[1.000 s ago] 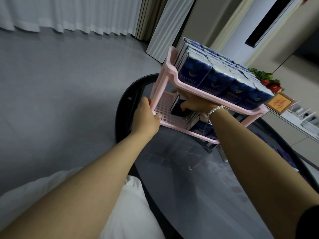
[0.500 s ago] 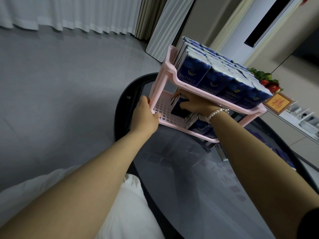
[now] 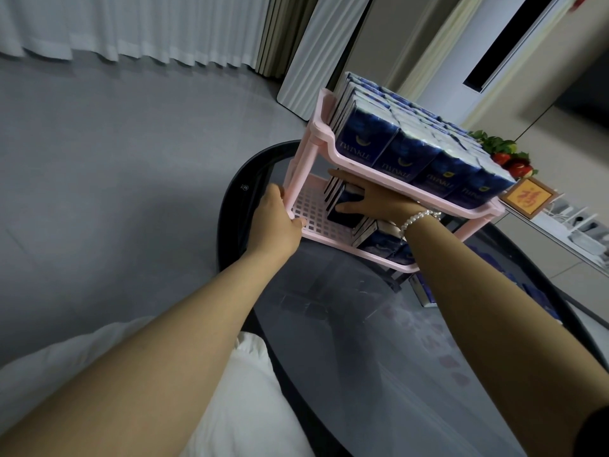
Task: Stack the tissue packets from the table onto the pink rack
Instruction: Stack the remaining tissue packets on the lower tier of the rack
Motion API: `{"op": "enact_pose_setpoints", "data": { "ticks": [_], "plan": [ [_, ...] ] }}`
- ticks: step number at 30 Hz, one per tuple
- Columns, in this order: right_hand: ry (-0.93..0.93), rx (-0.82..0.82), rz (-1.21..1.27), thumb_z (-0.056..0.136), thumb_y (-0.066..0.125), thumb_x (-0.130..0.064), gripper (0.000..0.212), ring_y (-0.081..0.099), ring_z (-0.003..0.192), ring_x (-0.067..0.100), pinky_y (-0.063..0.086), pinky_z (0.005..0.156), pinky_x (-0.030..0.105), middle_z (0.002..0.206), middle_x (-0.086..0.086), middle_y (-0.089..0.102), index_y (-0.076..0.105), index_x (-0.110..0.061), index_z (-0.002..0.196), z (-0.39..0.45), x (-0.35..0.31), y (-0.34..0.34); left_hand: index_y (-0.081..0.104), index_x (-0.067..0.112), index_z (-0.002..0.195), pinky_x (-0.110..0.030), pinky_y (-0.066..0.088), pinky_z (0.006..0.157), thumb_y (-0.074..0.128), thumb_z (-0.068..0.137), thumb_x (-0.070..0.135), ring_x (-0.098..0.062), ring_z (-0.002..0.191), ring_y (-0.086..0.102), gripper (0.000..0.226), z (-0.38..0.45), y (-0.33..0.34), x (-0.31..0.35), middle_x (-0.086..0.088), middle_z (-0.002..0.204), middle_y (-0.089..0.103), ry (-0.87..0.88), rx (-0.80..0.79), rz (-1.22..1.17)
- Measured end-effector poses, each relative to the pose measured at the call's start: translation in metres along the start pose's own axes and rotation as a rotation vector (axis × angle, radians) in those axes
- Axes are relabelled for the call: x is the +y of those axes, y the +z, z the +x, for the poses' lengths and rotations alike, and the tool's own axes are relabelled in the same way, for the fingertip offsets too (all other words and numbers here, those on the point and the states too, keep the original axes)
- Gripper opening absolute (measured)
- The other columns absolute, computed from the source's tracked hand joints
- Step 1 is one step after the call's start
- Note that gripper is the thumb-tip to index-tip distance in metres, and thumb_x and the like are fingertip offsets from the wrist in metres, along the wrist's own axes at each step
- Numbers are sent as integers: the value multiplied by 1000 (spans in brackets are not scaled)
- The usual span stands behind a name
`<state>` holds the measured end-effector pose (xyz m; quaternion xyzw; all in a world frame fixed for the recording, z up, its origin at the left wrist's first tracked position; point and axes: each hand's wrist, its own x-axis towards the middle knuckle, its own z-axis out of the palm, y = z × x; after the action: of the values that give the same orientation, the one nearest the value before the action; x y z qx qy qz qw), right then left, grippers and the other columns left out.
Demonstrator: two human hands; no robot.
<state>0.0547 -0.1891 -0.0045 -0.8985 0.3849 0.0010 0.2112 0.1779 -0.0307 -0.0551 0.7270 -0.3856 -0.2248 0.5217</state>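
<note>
Left grip point(image 3: 276, 225) curls round the front corner post of the pink rack point(image 3: 324, 140) at frame centre. Right grip point(image 3: 375, 202), fingers straight, presses flat on a tissue packet point(image 3: 344, 211) on the lower shelf, whose left grid is bare. Upper shelf packets point(image 3: 418, 150) fill it edge to edge. Rack stands near the dark worktop point(image 3: 346, 324) rim.

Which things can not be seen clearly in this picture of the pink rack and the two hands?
- Head view: the packets on the lower shelf are partly covered by the right hand and the top shelf; their number is unclear.
- Head view: the left hand holds the rack's corner post; its fingertips are hidden.
- Head view: packets on the table lie behind the right forearm.
</note>
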Motion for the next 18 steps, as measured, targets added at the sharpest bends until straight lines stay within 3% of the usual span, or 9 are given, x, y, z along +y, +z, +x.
{"op": "enact_pose_setpoints", "data": {
  "ticks": [4, 8, 10, 15, 18],
  "plan": [
    [45, 31, 177, 86, 66, -26, 72, 34, 136, 8, 23, 106, 18, 149, -8, 34, 28, -23, 147, -4, -1, 2, 41, 7, 125, -22, 42, 75, 65, 88, 15, -23, 106, 59, 45, -1, 0, 0, -11, 126, 55, 19, -6, -15],
    [91, 44, 302, 89, 62, -25, 59, 38, 133, 7, 24, 113, 24, 144, -9, 42, 35, -22, 142, -12, 0, 1, 41, 6, 126, -21, 44, 72, 66, 87, 17, -15, 93, 53, 47, -1, 1, 0, -10, 123, 55, 45, 6, -31],
    [88, 51, 323, 90, 60, -24, 54, 38, 131, 4, 25, 111, 21, 140, -11, 45, 39, -24, 140, -18, 3, 2, 42, 6, 125, -20, 43, 70, 67, 87, 19, -14, 91, 52, 47, -2, 2, 1, -10, 122, 55, 67, 25, -26],
    [18, 178, 104, 91, 57, -35, 49, 43, 131, 15, 32, 110, 26, 143, -6, 45, 43, -27, 138, -49, 2, 1, 39, 9, 132, -26, 47, 74, 68, 86, 23, -21, 101, 57, 56, -12, 4, 3, -8, 124, 53, 110, 19, -33],
    [18, 279, 3, 93, 54, -32, 52, 48, 125, 23, 34, 102, 22, 140, 5, 49, 39, -18, 141, -76, -8, 4, 38, 10, 133, -13, 42, 64, 68, 85, 24, -18, 100, 56, 58, -21, 3, 4, -7, 123, 53, 116, -3, -25]
  ]
}}
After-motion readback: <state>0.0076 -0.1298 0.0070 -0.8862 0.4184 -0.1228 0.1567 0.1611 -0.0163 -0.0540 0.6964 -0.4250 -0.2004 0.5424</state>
